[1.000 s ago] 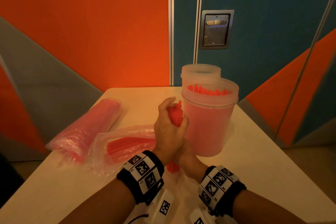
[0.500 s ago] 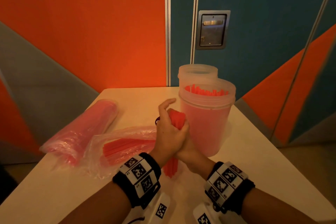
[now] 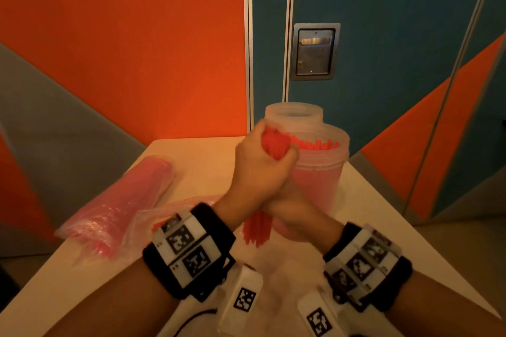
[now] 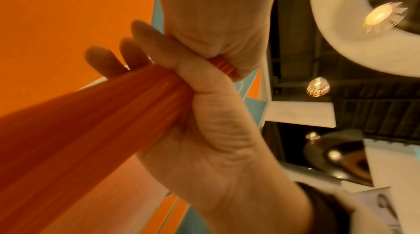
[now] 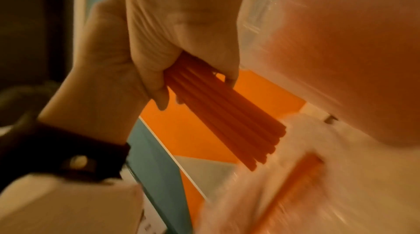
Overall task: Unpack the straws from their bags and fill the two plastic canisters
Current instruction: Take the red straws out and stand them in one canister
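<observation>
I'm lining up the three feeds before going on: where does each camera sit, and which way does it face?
Head: worn on the head, looks forward and down at the table, the canister and both forearms.
Left wrist: on the left wrist, looks up along the left hand to the ceiling lamps.
Right wrist: on the right wrist, looks along the right hand past the canister wall.
Shared: all three show the straw bundle in a two-hand grip.

The straw-filled translucent plastic canister (image 3: 317, 172) is standing directly beyond the hands, blocking the forward path, with an empty translucent canister (image 3: 294, 113) sitting just behind it. Two clear plastic straw bags (image 3: 128, 200) are crowding the white table's (image 3: 388, 227) left side, while its right side is lying bare.
</observation>
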{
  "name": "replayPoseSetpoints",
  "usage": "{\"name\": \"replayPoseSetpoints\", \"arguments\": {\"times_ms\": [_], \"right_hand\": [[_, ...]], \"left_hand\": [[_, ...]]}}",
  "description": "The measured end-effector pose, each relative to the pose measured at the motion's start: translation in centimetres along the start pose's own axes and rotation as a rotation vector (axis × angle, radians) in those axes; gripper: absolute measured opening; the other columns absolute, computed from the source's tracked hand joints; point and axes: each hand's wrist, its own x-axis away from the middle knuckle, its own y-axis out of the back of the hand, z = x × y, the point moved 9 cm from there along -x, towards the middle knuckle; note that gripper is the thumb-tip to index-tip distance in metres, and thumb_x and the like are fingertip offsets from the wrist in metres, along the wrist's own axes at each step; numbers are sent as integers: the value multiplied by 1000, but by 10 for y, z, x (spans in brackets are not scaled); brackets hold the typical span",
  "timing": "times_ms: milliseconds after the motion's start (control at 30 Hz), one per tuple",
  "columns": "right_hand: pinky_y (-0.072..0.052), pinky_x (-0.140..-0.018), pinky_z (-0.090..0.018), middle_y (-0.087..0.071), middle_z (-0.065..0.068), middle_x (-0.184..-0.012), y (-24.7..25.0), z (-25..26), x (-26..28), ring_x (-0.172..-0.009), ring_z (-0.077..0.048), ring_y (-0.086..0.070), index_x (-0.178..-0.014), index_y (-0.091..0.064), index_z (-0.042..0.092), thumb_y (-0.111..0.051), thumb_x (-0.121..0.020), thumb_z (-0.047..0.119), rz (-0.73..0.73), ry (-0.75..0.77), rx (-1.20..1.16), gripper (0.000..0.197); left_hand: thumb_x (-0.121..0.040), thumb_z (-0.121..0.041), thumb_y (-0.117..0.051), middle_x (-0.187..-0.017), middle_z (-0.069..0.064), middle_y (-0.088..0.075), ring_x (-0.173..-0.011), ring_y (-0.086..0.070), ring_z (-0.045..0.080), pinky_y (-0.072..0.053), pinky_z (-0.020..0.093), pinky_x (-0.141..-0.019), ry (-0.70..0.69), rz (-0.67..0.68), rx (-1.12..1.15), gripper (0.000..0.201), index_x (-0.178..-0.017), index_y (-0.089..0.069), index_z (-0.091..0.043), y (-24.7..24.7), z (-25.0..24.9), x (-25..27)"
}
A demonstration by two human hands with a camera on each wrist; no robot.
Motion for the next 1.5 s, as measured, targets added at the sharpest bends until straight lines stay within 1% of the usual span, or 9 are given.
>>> {"name": "replayPoseSetpoints", "arguments": {"times_ms": [233,433,633,833,967,1067,1267,1367,1500], "right_hand": [[-52,-59,-25,-65,7,-60,40,124,-38,-60,-8,-61,-86,-54,11,-65,-47,-16,-80,286,-1,49],[-53,-62,-24,-65,8,-67,90,150,-65,-69,-8,-64,-88,-60,11,-72,-63,3,-319,366,119,29],[-51,-62,-26,-61,0,-72,122,74,-75,-65,-9,-59,-78,-59,16,-66,-73,-11,-394,112,237,28],[-47,-69,-20,-61,1,-84,109,9,-78,-78,-9,-61,-96,-62,9,-69,-78,2,118,-356,541,20],[-49,-66,-24,-57,0,-94,142,16,-77,-88,-16,-59,-126,-46,12,-73,-72,-3,-123,-406,405,63],[-47,-73,-30,-34,-7,-142,155,30,-79,-115,-22,-48,-147,-11,27,-73,-71,-5,-163,-314,390,103],[-31,-105,-30,-26,4,-152,146,38,-81,-139,-16,-28,-145,-25,29,-42,-93,48,-154,-189,432,58],[-36,-93,-18,-48,6,-130,125,24,-80,-118,-11,-43,-135,-43,23,-17,-99,47,-29,-260,609,50],[-34,-79,-27,-55,-5,-86,120,9,-79,-79,-19,-51,-106,-62,5,-16,-99,47,-4,-393,804,63]], "left_hand": [[-74,-4,-74,-60,-7,-55,-49,-56,9,-49,25,-53,-163,117,241,31,-76,-50,-23,-9,-106,-82],[-73,-14,-76,-90,-5,-59,-79,-62,9,-52,22,-75,-305,161,228,31,-94,-53,-14,-38,-124,-112],[-77,-10,-73,-77,-7,-51,-64,-48,3,-43,13,-61,-13,255,166,28,-91,-49,-15,-84,-38,-114],[-80,-8,-69,-77,0,-55,-73,-55,15,-50,29,-70,382,302,122,24,-95,-51,-14,-102,64,-90],[-75,-5,-72,-82,10,-62,-81,-62,23,-55,40,-78,527,383,106,19,-90,-61,-6,-108,88,-76],[-67,5,-71,-92,11,-60,-96,-63,32,-54,44,-81,585,392,85,37,-98,-56,-9,-112,94,-74],[-56,10,-81,-138,10,-39,-123,-43,26,-49,36,-91,553,376,5,112,-145,-18,-16,-106,91,-76],[-66,9,-74,-148,13,-31,-132,-37,29,-43,34,-96,572,417,-8,115,-149,1,-17,-107,89,-74],[-77,-10,-63,-153,16,-18,-133,-36,35,-40,47,-104,545,463,21,101,-149,6,-23,-101,87,-76]]}}
